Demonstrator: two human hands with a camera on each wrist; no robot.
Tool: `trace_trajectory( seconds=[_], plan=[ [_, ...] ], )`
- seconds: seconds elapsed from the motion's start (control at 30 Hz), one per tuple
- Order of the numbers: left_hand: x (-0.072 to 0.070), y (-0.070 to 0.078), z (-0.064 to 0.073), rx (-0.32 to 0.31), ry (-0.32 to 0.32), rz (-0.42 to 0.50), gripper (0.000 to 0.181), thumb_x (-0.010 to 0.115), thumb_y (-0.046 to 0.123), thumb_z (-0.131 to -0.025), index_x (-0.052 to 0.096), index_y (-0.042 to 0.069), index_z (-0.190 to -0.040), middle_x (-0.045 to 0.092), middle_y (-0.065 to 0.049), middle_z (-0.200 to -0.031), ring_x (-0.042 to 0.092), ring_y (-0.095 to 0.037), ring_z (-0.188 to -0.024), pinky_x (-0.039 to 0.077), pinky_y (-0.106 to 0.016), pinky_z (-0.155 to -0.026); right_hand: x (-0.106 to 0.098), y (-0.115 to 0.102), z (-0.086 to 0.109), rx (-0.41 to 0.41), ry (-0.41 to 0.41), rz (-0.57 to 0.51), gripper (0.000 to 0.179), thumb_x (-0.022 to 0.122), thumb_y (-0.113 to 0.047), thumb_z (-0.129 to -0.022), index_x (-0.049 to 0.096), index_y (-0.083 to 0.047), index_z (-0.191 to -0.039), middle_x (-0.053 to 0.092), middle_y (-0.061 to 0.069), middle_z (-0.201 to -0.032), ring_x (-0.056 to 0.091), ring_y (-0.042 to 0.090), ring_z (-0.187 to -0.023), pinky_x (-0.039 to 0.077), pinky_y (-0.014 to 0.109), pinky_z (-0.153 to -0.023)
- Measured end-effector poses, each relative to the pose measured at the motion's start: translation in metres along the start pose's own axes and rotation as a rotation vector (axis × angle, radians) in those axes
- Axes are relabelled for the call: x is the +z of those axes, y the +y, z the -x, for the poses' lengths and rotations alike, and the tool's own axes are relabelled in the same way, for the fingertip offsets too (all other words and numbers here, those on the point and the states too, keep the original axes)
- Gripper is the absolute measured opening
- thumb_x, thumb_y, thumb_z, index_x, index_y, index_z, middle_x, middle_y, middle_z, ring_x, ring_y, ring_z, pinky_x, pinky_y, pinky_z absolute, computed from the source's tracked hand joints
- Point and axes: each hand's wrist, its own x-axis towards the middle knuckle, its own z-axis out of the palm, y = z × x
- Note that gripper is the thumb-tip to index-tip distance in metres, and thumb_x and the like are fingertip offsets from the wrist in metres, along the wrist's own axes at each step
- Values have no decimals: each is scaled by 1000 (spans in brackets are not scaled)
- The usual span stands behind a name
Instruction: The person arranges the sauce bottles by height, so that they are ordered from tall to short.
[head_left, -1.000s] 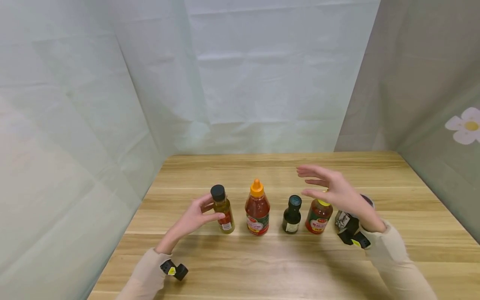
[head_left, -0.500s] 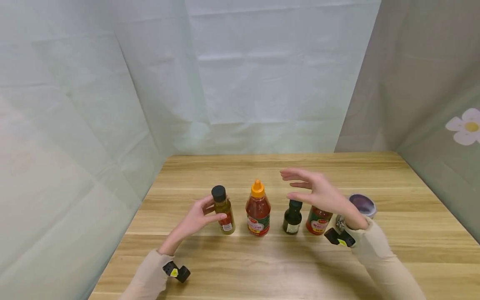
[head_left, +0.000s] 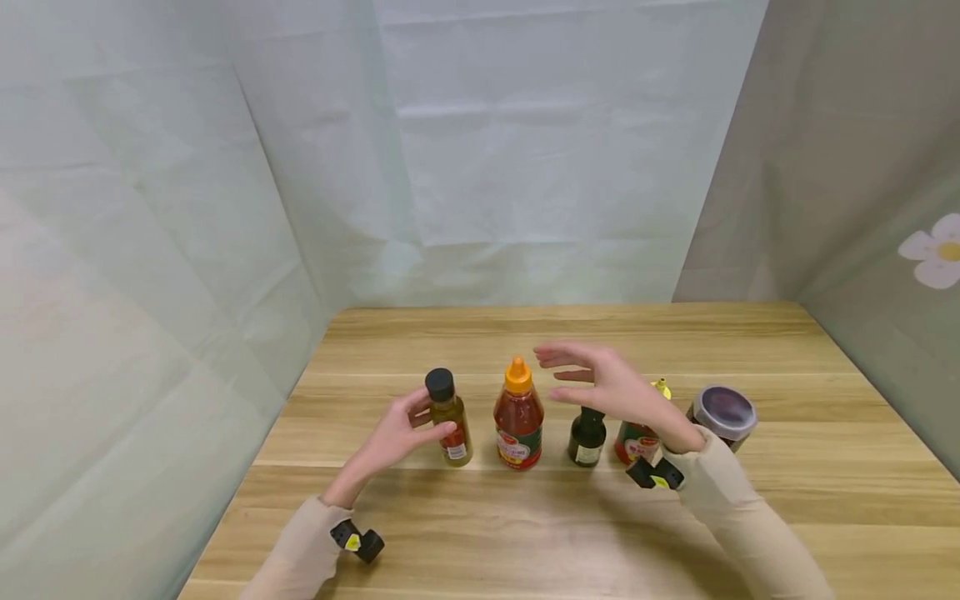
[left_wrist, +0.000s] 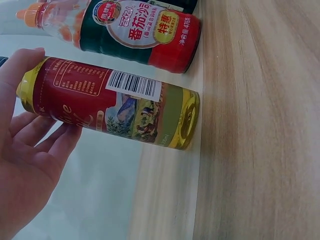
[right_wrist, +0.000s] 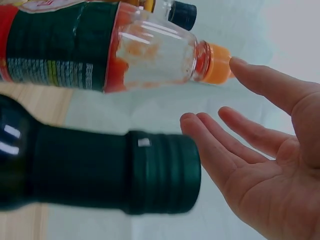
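In the head view my left hand (head_left: pixel 399 432) holds an upright olive oil bottle (head_left: pixel 456 437) with a black cap, thumb on one side and fingers behind. The left wrist view shows its red label with a barcode and the yellow oil bottle base (left_wrist: pixel 189 120) on the table. My right hand (head_left: pixel 603 385) hovers with fingers apart and holds nothing. It is between an orange-capped ketchup bottle (head_left: pixel 519 425) and a small dark green bottle (head_left: pixel 587 440), whose top it partly hides. The right wrist view has the dark cap (right_wrist: pixel 165 172) close by and the thumb near the orange cap (right_wrist: pixel 217 62).
Right of the dark bottle stands a red sauce bottle (head_left: pixel 636 442) with a yellow cap, partly covered by my right hand. A jar (head_left: pixel 723 412) with a translucent lid is at the row's right end. All stand on a wooden table (head_left: pixel 480 533), with pale cloth (head_left: pixel 525 167) behind.
My right hand has moved left, from above the yellow-capped bottle past the dark bottle toward the ketchup, uncovering the jar. My left hand stays on the olive oil bottle.
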Motion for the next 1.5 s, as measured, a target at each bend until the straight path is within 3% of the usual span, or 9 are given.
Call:
trace_trajectory(
  seconds=[0.43,0.6,0.77,1.0,1.5],
  plan=[
    [3,-2,0,2,12,11,50,70,13,-89,52,3,-135,60,-22,-129,58,-37,-119,51,-39,-99,11,-6,-16,4,-24,10,52,71,-19,-88,54,-6,-135,57,15,-137,57,28,-123,50,41,-101],
    [5,-2,0,10,15,4,49,70,13,-89,53,3,-134,61,-21,-128,59,-36,-118,51,-41,-99,19,-3,-19,21,-59,0,53,73,-14,-86,54,-4,-135,57,14,-136,58,31,-120,51,44,-100],
    [5,-2,1,5,18,-3,49,70,14,-89,53,4,-133,61,-21,-128,59,-36,-118,51,-41,-99,26,2,-22,65,-114,-38,56,73,-9,-86,51,-4,-137,56,16,-135,57,34,-121,52,45,-99],
    [5,-2,2,-6,30,-15,49,70,14,-89,53,2,-133,62,-22,-126,60,-36,-118,51,-45,-99,30,4,-24,135,-143,-9,58,76,-14,-84,51,-1,-135,60,16,-130,58,35,-120,53,40,-98],
    [7,-5,1,-6,28,-4,49,68,14,-90,51,0,-134,61,-25,-126,59,-38,-118,50,-44,-100,35,-7,-26,208,-87,90,46,80,-11,-79,62,-4,-120,69,8,-114,65,26,-107,57,36,-91]
  ],
)
